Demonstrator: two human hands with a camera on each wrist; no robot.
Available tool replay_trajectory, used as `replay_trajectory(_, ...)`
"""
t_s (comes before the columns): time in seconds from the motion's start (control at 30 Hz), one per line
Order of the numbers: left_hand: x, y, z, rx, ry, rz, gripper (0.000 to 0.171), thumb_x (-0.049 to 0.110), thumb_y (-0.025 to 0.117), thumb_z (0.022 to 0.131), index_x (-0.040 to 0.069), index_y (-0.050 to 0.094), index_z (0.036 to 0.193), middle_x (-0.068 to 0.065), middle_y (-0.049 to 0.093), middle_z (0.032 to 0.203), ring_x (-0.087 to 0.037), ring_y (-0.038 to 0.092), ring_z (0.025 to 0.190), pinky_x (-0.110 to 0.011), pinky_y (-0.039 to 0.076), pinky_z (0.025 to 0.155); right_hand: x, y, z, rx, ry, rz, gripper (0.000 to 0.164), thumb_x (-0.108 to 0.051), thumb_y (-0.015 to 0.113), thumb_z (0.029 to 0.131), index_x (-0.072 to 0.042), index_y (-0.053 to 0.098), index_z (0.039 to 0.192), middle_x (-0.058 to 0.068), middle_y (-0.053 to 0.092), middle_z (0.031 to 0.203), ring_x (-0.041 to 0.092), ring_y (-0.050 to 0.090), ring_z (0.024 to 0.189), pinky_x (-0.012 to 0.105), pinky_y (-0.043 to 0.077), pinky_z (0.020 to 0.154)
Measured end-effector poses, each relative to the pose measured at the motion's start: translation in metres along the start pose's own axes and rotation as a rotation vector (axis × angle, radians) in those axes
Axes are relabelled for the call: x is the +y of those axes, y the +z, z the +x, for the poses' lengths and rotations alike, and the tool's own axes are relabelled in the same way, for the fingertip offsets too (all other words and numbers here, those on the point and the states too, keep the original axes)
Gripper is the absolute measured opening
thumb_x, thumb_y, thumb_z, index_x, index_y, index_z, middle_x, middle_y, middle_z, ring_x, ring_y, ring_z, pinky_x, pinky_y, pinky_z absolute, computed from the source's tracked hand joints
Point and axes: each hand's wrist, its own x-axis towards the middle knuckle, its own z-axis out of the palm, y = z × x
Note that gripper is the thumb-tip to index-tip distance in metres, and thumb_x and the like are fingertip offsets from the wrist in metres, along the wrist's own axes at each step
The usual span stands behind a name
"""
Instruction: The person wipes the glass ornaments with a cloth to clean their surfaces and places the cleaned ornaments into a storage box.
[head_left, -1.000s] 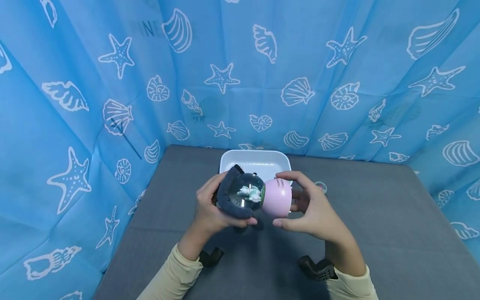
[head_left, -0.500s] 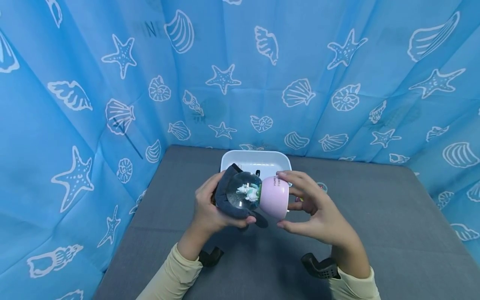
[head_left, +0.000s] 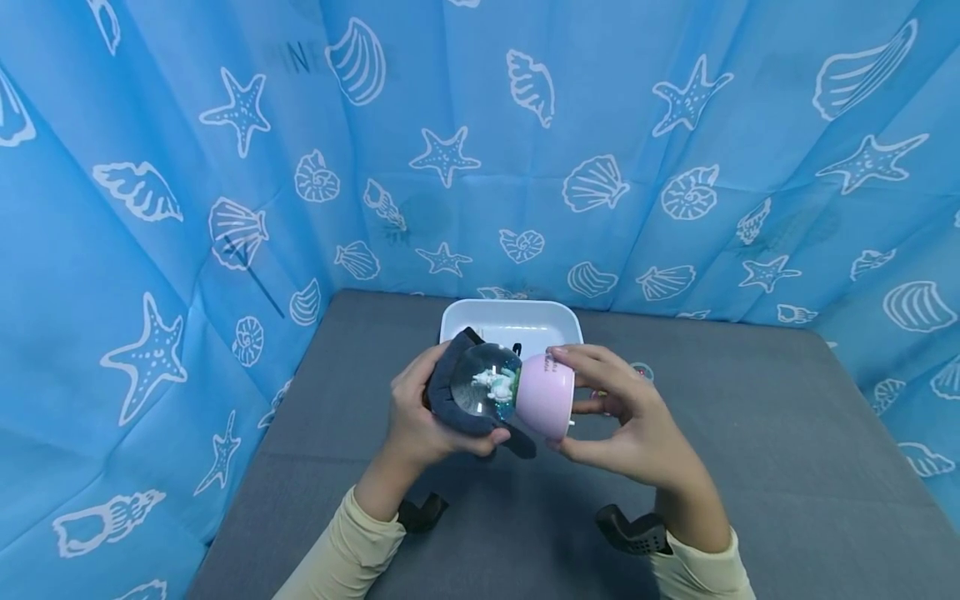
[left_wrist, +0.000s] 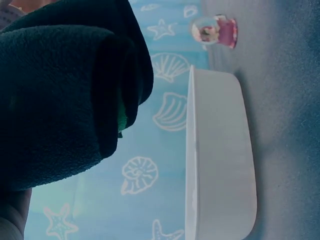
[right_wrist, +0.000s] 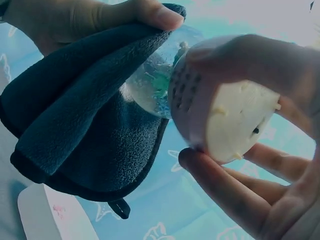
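Note:
A snow globe with a pink base point(head_left: 545, 396) lies sideways between my hands, above the table. Small white figures show inside its clear ball point(head_left: 480, 375). My left hand point(head_left: 420, 408) holds a dark grey cloth point(head_left: 448, 412) wrapped round the ball's left side. My right hand point(head_left: 633, 421) grips the pink base between thumb and fingers. In the right wrist view, the base's pale underside point(right_wrist: 240, 122) with small pegs faces me, and the cloth point(right_wrist: 95, 115) hangs in folds against the glass. The left wrist view shows mostly cloth point(left_wrist: 55, 100), which hides the globe.
Behind my hands stands a white tray point(head_left: 510, 310) with a small black item point(head_left: 517, 348) in it. A second snow globe point(left_wrist: 227, 32) with a reddish-pink base stands on the table, partly hidden by my right hand in the head view. A blue shell-print curtain point(head_left: 480, 208) hangs behind.
The snow globe has shifted slightly left, deeper into the cloth, and turned a little, so the print on its base sits higher. My right hand moved with it; the left hand stayed nearly still.

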Motion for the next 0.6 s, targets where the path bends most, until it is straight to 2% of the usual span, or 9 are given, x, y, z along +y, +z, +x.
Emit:
replay_trajectory(0.1, 0.001, 0.000, -0.001, -0.009, -0.009, -0.006, 0.091, 0.069, 0.085, 0.074, 0.000, 0.067, 0.131, -0.015, 0.077, 0.113, -0.027, 0.076, 0.101, -0.030, 0.062, 0.094, 0.005, 0.000, -0.001, 0.031, -0.031, -0.023, 0.084, -0.001, 0.098, 0.069, 0.006, 0.060, 0.144, 0.013, 0.062, 0.137, 0.014, 0.070, 0.117, 0.026, 0.064, 0.084)
replay_trajectory(0.17, 0.001, 0.000, -0.002, -0.012, -0.012, -0.009, 0.090, 0.069, 0.085, 0.075, 0.000, 0.067, 0.131, -0.016, 0.077, 0.113, -0.028, 0.076, 0.100, -0.030, 0.062, 0.094, 0.008, 0.001, -0.001, 0.050, -0.053, -0.042, 0.083, -0.013, 0.101, 0.070, 0.006, 0.062, 0.141, 0.011, 0.065, 0.132, 0.012, 0.074, 0.107, 0.018, 0.061, 0.075)
replay_trajectory(0.23, 0.001, 0.001, -0.002, -0.009, -0.011, -0.007, 0.090, 0.069, 0.084, 0.075, 0.000, 0.067, 0.131, -0.016, 0.077, 0.113, -0.028, 0.077, 0.100, -0.030, 0.062, 0.093, 0.010, 0.001, 0.000, 0.065, -0.065, -0.057, 0.083, -0.023, 0.101, 0.071, 0.005, 0.064, 0.140, 0.010, 0.067, 0.129, 0.012, 0.077, 0.097, 0.016, 0.054, 0.064)
replay_trajectory(0.3, 0.001, 0.001, -0.003, -0.005, -0.009, -0.004, 0.089, 0.069, 0.084, 0.076, 0.000, 0.067, 0.130, -0.016, 0.077, 0.112, -0.028, 0.077, 0.099, -0.031, 0.063, 0.093, 0.011, 0.002, 0.000, 0.081, -0.064, -0.083, 0.084, -0.030, 0.101, 0.072, 0.003, 0.065, 0.139, 0.009, 0.068, 0.126, 0.011, 0.076, 0.091, 0.016, 0.051, 0.061)
replay_trajectory(0.4, 0.001, 0.002, -0.003, 0.000, -0.006, -0.001, 0.089, 0.069, 0.083, 0.076, 0.000, 0.067, 0.130, -0.016, 0.077, 0.112, -0.028, 0.077, 0.099, -0.032, 0.063, 0.092, 0.013, 0.003, 0.000, 0.106, -0.061, -0.127, 0.086, -0.039, 0.101, 0.071, 0.002, 0.067, 0.138, 0.008, 0.071, 0.121, 0.011, 0.074, 0.092, 0.015, 0.057, 0.072)
replay_trajectory(0.47, 0.001, 0.002, -0.002, 0.001, -0.010, 0.004, 0.090, 0.069, 0.084, 0.076, 0.000, 0.067, 0.131, -0.016, 0.077, 0.113, -0.028, 0.077, 0.100, -0.032, 0.063, 0.093, 0.014, 0.005, 0.000, 0.123, -0.053, -0.137, 0.087, -0.042, 0.101, 0.070, 0.002, 0.067, 0.138, 0.009, 0.071, 0.119, 0.012, 0.073, 0.094, 0.019, 0.061, 0.082)
replay_trajectory(0.6, 0.001, 0.002, -0.001, 0.004, -0.017, 0.015, 0.090, 0.069, 0.085, 0.074, 0.001, 0.067, 0.130, -0.014, 0.077, 0.114, -0.027, 0.077, 0.101, -0.033, 0.063, 0.093, 0.016, 0.008, -0.001, 0.155, -0.027, -0.146, 0.087, -0.045, 0.100, 0.070, 0.000, 0.068, 0.137, 0.008, 0.072, 0.117, 0.011, 0.073, 0.094, 0.020, 0.062, 0.083)
